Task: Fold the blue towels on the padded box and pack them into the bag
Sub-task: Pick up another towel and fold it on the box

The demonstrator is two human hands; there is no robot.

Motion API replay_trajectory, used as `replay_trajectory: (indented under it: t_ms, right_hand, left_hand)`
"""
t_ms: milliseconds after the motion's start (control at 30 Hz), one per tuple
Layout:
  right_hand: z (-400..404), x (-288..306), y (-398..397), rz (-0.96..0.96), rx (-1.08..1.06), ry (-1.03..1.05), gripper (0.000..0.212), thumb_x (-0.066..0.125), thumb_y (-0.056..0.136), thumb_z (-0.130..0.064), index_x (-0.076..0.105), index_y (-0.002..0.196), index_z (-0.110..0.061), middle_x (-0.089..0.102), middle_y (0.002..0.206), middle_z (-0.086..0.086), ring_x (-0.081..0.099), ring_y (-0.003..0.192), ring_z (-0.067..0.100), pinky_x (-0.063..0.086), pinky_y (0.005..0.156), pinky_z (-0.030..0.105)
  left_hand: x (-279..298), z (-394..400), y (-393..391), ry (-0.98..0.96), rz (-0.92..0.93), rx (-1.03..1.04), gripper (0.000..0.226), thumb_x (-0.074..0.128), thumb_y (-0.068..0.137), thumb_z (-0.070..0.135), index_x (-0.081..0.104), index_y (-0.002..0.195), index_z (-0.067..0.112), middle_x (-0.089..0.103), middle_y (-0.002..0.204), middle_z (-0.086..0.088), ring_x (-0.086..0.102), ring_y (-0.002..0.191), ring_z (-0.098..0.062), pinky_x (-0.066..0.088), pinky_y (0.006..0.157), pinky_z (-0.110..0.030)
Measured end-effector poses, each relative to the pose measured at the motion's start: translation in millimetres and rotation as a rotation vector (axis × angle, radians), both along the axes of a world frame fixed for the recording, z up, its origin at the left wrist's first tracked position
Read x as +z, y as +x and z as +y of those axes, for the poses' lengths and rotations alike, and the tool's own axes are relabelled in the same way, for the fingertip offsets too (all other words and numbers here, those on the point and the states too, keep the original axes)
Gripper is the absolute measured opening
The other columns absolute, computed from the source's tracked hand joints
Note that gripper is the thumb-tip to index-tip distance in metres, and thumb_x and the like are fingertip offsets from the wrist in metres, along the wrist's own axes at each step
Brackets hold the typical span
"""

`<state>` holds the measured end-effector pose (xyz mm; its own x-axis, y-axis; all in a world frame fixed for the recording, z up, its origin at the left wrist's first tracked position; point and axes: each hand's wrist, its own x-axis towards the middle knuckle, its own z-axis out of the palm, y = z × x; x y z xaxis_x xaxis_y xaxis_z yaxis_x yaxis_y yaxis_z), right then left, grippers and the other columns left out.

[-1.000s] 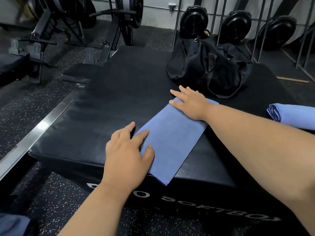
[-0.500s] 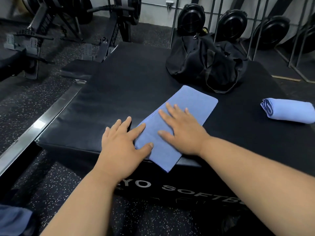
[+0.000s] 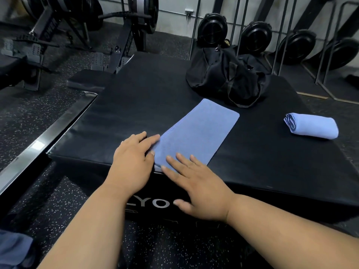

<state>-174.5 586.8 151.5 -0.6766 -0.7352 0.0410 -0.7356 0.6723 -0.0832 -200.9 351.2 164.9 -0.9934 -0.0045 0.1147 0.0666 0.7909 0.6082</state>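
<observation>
Nearest, both hands are working the near end of a flat, folded blue towel [image 3: 196,136] at the front edge of the padded box [image 3: 120,113]. Right hand [image 3: 200,186] is lying fingers straight and spread, fingertips pressing the towel's near end, palm hanging out past the box edge; a second ago it was pressing the far end beside the bag, so it has been sweeping back along the whole strip. Left hand [image 3: 132,162] is resting flat, fingers extended, touching the towel's near-left corner, much as before. Neither is gripping cloth.

Reading: smoothing pass looks finished; the strip seems ready for its next fold or roll.

Edges: the towel's near end is sitting right at the box lip, so pulling it nearer risks it sliding off. Bare padded surface is lying open to the left and between the towel and a rolled blue towel [image 3: 312,126], well apart to the right.

Farthest, the black duffel bag [image 3: 223,74] is slumping at the box's back edge, just beyond the towel's far end; whether its mouth is open is unclear.
</observation>
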Motion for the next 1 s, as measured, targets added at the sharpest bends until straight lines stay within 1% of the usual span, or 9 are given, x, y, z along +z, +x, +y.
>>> replay_trajectory:
  t_ms: [133,267,333,433,500,633,800,933,1000]
  right_hand:
    - [-8,-12,-2,0.003,-0.114,-0.219,0.091,0.070,0.092,-0.018,0.018,0.166,-0.018,0.037,0.168,0.004,0.035,0.155,0.028,0.026,0.128,0.049]
    - [-7,-15,-8,0.078,-0.112,-0.335,0.055,0.064,0.094,-0.011,0.055,0.149,-0.008,0.057,0.152,0.012,0.056,0.140,0.033,0.038,0.119,0.050]
    - [-3,-12,-8,0.082,-0.092,-0.342,0.048,0.057,0.095,-0.012,0.063,0.142,-0.009,0.061,0.149,0.011,0.060,0.136,0.030,0.040,0.117,0.046]
    - [1,3,-5,0.026,-0.123,-0.360,0.053,0.045,0.092,-0.018,0.065,0.141,-0.016,0.068,0.141,0.003,0.065,0.128,0.021,0.052,0.110,0.037]
    - [3,13,-3,0.013,-0.183,-0.374,0.058,0.047,0.087,-0.020,0.063,0.143,-0.022,0.072,0.132,-0.006,0.068,0.114,0.015,0.058,0.093,0.029]
    - [6,19,-1,0.033,-0.274,-0.358,0.062,0.057,0.082,-0.016,0.065,0.142,-0.025,0.077,0.120,-0.007,0.071,0.100,0.016,0.058,0.082,0.029]
    - [18,30,4,-0.034,-0.322,-0.392,0.067,0.059,0.086,-0.015,0.056,0.150,-0.035,0.074,0.126,-0.012,0.067,0.108,0.011,0.053,0.095,0.027]
    - [38,39,11,-0.104,-0.345,-0.435,0.078,0.067,0.091,-0.013,0.042,0.156,-0.046,0.071,0.125,-0.019,0.062,0.114,0.005,0.045,0.097,0.013]
    - [55,42,17,-0.087,-0.330,-0.433,0.081,0.069,0.088,-0.009,0.043,0.156,-0.045,0.072,0.125,-0.016,0.062,0.115,0.005,0.042,0.098,0.008]
  left_hand:
    - [2,-4,4,-0.047,-0.030,0.012,0.040,0.049,0.109,0.027,0.062,0.144,0.041,0.044,0.164,0.003,0.025,0.157,-0.023,0.023,0.127,-0.038]
    - [9,-9,11,-0.017,-0.018,-0.032,0.053,0.054,0.104,0.026,0.049,0.155,0.038,0.034,0.169,0.007,0.022,0.158,-0.017,0.019,0.128,-0.036]
    - [12,-7,14,0.058,-0.036,-0.143,0.065,0.063,0.095,0.029,0.046,0.155,0.045,0.029,0.168,0.016,0.017,0.157,-0.010,0.016,0.127,-0.030]
    - [7,2,14,-0.063,-0.077,-0.270,0.069,0.060,0.078,0.053,0.051,0.146,0.055,0.025,0.167,0.020,0.012,0.158,-0.014,0.006,0.131,-0.040]
    - [3,3,12,-0.127,-0.074,-0.271,0.071,0.057,0.071,0.067,0.053,0.142,0.060,0.029,0.166,0.019,0.017,0.156,-0.015,0.007,0.131,-0.047]
    - [0,0,8,-0.063,-0.039,-0.223,0.066,0.057,0.067,0.082,0.061,0.130,0.062,0.039,0.161,0.018,0.028,0.149,-0.009,0.015,0.128,-0.041]
    - [3,6,10,-0.065,0.003,-0.242,0.050,0.083,0.079,0.056,0.067,0.126,0.054,0.036,0.164,0.014,0.027,0.150,-0.012,0.013,0.125,-0.034]
    - [4,13,15,-0.035,0.075,-0.276,0.031,0.073,0.091,0.029,0.075,0.117,0.046,0.045,0.158,0.015,0.031,0.145,-0.011,0.020,0.119,-0.026]
    - [7,22,20,-0.033,0.108,-0.311,0.025,0.068,0.093,0.026,0.076,0.111,0.042,0.047,0.154,0.017,0.032,0.143,-0.009,0.027,0.119,-0.028]
